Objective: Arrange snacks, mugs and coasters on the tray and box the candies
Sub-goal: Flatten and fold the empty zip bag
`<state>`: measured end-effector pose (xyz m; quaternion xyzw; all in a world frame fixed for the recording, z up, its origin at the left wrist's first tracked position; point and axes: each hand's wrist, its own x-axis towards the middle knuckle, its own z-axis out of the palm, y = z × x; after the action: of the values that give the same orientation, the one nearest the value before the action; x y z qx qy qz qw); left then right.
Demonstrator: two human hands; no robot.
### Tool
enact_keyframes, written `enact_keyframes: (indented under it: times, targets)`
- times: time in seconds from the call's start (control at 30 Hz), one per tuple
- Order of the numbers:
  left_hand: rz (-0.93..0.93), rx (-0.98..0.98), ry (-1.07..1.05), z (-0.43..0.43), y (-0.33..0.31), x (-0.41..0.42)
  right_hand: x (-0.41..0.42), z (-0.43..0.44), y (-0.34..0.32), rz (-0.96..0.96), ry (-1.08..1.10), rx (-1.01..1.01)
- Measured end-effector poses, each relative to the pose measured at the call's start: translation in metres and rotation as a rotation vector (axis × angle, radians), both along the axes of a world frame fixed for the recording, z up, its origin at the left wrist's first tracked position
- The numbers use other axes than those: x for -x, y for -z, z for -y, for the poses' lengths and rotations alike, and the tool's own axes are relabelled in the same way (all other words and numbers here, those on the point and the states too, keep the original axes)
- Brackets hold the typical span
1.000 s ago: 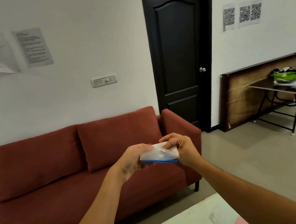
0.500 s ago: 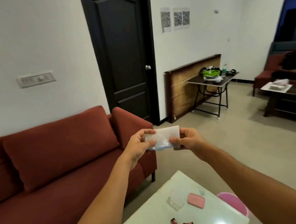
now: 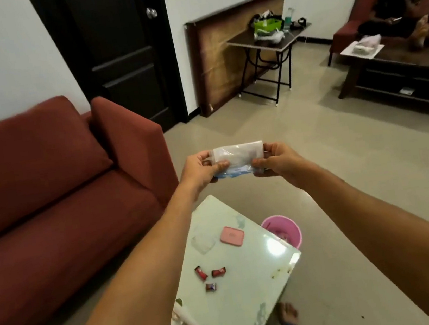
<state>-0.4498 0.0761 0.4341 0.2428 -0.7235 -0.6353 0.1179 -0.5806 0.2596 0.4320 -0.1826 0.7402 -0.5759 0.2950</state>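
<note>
Red sofa [image 3: 47, 184] fills nine o'clock, and the pale glass-topped table [image 3: 250, 280] sits low at six. Out front, dead centre, both arms are raised. The left hand [image 3: 203, 168] pinches one end of a clear plastic packet [image 3: 238, 155], the right hand [image 3: 275, 159] pinches the other, so the packet is stretched between them, above the table's far end. Down on the table: a pink coaster [image 3: 232, 237] near twelve o'clock, then three small wrapped candies [image 3: 211, 274] clustered just below it.

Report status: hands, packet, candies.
Left hand and right hand pinch the clear packet midair. Three candies loose on table. Nothing obstructing.
</note>
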Motion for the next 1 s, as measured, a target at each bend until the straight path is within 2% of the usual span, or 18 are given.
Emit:
enact_keyframes:
  times: [0.27,0.43,0.6,0.73,1.0]
  targets:
    - [0.345,-0.104,0.036,-0.069,0.153,0.166,0.146,-0.064,0.139,0.246,0.138,-0.239]
    - [0.577,-0.095,0.015,-0.112,0.281,0.225,0.187,-0.099,0.264,0.390,0.265,-0.407]
    - [0.757,0.021,0.069,-0.152,0.387,0.256,0.195,-0.131,0.405,0.393,0.427,-0.600]
    - [0.796,0.041,0.094,-0.166,0.455,0.274,0.197,-0.134,0.488,0.360,0.418,-0.712]
    - [0.670,0.200,-0.029,-0.164,0.511,0.282,0.217,-0.111,0.604,0.470,0.362,-0.714]
